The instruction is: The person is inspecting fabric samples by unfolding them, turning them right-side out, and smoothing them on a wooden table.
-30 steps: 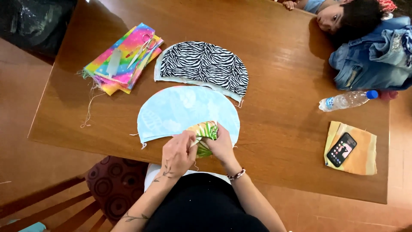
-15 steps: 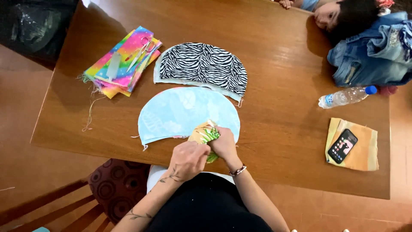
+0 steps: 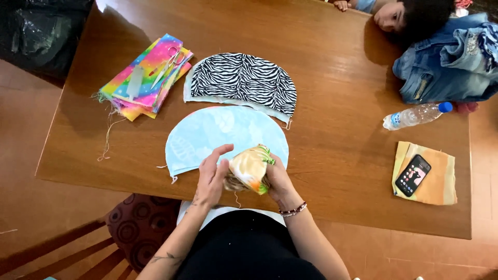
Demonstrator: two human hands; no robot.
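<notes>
two half-round fabric pieces [image 3: 227,137], one bottle [image 3: 415,115], one phone [image 3: 413,175]

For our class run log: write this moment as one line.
left hand: on patterned fabric piece | right hand: grips same piece | under: light blue half-round fabric | near: zebra-print fabric

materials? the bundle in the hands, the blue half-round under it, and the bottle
Bundle: soft printed cloth, likely woven; it bunches up. Blue half-round: thin matte fabric, loose threads at its edge. Bottle: clear glossy plastic, blue cap.
</notes>
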